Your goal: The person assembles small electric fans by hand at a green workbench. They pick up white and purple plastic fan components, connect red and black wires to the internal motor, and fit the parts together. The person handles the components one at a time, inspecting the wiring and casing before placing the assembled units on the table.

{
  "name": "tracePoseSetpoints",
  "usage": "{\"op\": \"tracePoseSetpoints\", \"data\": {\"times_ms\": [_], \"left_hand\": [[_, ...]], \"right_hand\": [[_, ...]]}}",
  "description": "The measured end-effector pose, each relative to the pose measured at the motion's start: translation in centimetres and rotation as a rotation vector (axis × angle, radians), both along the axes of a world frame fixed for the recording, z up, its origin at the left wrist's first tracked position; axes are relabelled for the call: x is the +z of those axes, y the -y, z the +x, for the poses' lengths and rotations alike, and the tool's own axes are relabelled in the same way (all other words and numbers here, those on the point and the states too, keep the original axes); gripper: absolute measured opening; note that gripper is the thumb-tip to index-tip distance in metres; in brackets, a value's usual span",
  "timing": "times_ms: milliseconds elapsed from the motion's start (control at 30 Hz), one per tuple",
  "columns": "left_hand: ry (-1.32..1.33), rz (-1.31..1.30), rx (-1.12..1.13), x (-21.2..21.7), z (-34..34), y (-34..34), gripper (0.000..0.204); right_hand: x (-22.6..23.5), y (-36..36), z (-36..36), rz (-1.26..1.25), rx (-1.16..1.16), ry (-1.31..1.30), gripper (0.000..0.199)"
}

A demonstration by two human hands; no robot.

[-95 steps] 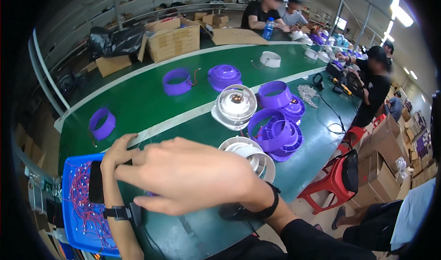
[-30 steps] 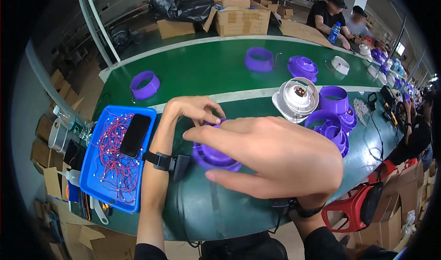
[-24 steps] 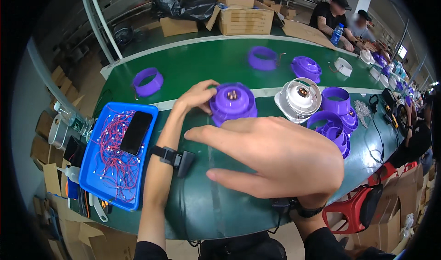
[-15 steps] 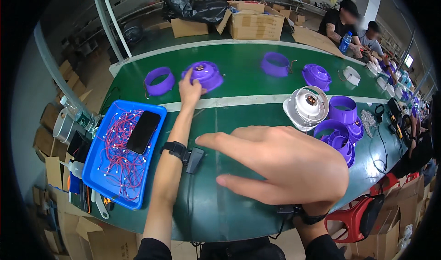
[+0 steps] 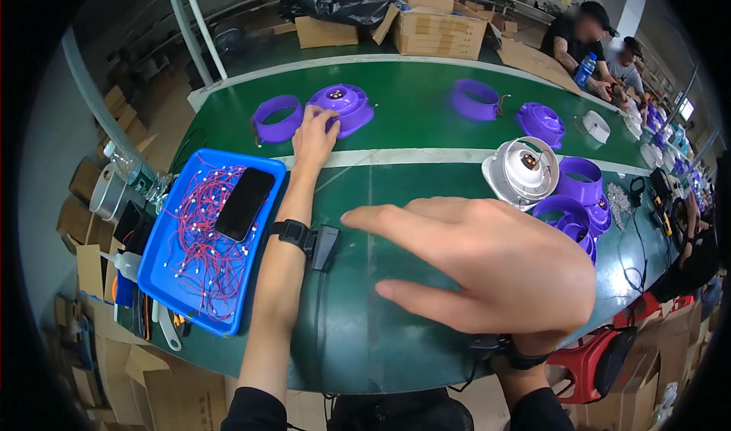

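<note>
My left hand (image 5: 314, 138) reaches to the far side of the bench, its fingers closed on the near left rim of a purple round plastic housing (image 5: 346, 100). A domed centre with small metallic parts tops that housing. Left of it stands an open purple ring (image 5: 277, 119). Close to the camera, my right hand (image 5: 487, 267) hovers over the bench with thumb and index finger apart and nothing between them. Beyond its knuckles sits a white round housing (image 5: 525, 168) with a wire bail, beside stacked purple housings (image 5: 580, 178).
A blue tray (image 5: 281, 173) of red wires with white connectors holds a black phone (image 5: 245, 204). More purple parts (image 5: 541, 124) and a white ring (image 5: 596, 126) stand at the far right. Cardboard boxes (image 5: 440, 35) lie behind the bench. Two people (image 5: 582, 39) work at the right.
My left fingers have come down from the housing's left upper side and curled onto its near rim. The whole view has shifted slightly. My right hand keeps the same spread pose.
</note>
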State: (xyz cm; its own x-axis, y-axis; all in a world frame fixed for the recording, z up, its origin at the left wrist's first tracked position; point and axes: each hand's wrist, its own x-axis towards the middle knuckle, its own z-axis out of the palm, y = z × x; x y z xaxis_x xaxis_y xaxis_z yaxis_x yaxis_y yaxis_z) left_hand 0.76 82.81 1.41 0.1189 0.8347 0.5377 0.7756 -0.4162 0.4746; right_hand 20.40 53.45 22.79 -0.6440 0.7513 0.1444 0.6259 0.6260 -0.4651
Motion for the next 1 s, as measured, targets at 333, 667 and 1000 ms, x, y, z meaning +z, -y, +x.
{"op": "tracePoseSetpoints", "data": {"times_ms": [333,667,1000], "left_hand": [[0.041,0.007,0.247,-0.1,-1.0,-0.2,0.023],[-0.027,0.050,0.439,-0.5,-2.4,-1.5,0.026],[0.009,-0.085,-0.279,4.7,-1.4,-2.3,0.028]], "right_hand": [[-0.1,0.0,0.3,0.031,0.017,-0.034,0.052],[-0.5,0.4,0.5,0.017,-0.066,-0.037,0.036],[-1.5,0.7,0.8,0.205,-0.015,-0.193,0.017]]}}
